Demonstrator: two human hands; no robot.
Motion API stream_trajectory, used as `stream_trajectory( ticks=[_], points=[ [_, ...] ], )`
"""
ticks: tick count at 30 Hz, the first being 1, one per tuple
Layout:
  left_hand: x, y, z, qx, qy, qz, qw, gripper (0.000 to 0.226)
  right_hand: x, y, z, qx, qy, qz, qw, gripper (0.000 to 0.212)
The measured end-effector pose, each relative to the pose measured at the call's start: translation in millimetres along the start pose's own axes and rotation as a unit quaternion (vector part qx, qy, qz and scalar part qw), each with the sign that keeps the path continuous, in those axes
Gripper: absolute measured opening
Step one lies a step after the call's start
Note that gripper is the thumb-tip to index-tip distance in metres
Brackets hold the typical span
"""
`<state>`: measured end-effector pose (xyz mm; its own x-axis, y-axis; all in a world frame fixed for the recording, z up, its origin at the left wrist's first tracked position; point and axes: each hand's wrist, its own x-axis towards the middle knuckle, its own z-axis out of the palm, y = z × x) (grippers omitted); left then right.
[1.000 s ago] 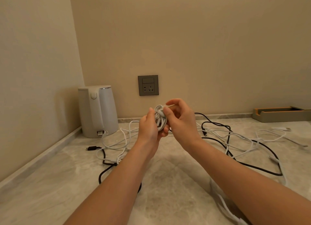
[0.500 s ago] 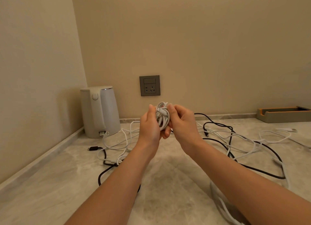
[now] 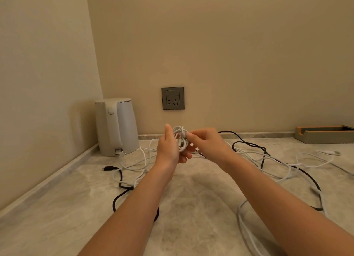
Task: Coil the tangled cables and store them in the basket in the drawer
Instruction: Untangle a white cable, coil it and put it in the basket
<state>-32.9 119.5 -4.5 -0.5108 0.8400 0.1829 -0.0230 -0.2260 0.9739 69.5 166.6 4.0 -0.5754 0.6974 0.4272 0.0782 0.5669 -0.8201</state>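
The left hand point(image 3: 168, 148) is gripping the small white coil point(image 3: 180, 135), fingers curling under it and the thumb standing up beside it. The right hand point(image 3: 208, 142) is pinching the coil's crosswise wrap between thumb and forefinger. A second ago those fingers were arching open above the bundle, so the tail is probably being cinched and this coil is nearly done. Below and beyond the fingers, thin smooth white cables point(image 3: 238, 214) and a matte black cable point(image 3: 264, 158) are lying in loose loops on the glossy marbled countertop point(image 3: 191, 208). Neither basket nor drawer is showing.
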Motion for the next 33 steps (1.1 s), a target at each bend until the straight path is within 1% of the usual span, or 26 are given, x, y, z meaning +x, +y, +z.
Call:
stream_trajectory(
  ticks=[3,5,8,9,13,16,18,21,26,29,31,33],
  points=[
    [-2,1,0,0.078,-0.012,-0.027,0.997,0.066,4,-5,-6,-0.017,-0.020,0.058,0.998,0.024],
    [-4,3,0,0.101,-0.017,-0.046,0.994,0.057,4,-7,-7,-0.019,-0.015,0.077,0.997,0.022],
    [-9,6,0,0.076,-0.014,-0.063,0.995,0.035,-2,-7,-10,0.019,-0.001,0.098,0.995,0.019],
    [-12,7,-1,0.064,-0.020,-0.068,0.995,0.031,-5,-7,-11,0.033,-0.003,0.101,0.994,0.020],
    [-30,12,-10,0.030,-0.061,-0.079,0.995,0.033,-24,-11,-15,0.087,-0.021,0.106,0.990,0.023],
    [-49,23,-15,0.056,-0.093,-0.081,0.991,0.033,-42,-22,-21,0.107,-0.036,0.107,0.988,0.026],
    [-63,30,-15,0.077,-0.115,-0.076,0.987,0.033,-55,-28,-28,0.119,-0.061,0.105,0.985,0.027],
    [-86,40,-11,0.099,-0.130,-0.057,0.985,0.033,-76,-36,-35,0.157,-0.090,0.117,0.976,0.026],
    [-131,45,6,0.107,-0.147,-0.022,0.983,0.021,-120,-44,-49,0.156,-0.055,0.097,0.981,0.023],
    [-154,43,18,0.123,-0.168,-0.013,0.978,0.026,-149,-46,-60,0.165,-0.043,0.091,0.981,0.022],
    [-169,42,26,0.136,-0.193,-0.009,0.972,0.030,-167,-47,-70,0.173,-0.043,0.092,0.980,0.025],
    [-185,41,34,0.137,-0.224,-0.009,0.965,0.029,-187,-49,-84,0.172,-0.045,0.101,0.979,0.030]
  ],
)
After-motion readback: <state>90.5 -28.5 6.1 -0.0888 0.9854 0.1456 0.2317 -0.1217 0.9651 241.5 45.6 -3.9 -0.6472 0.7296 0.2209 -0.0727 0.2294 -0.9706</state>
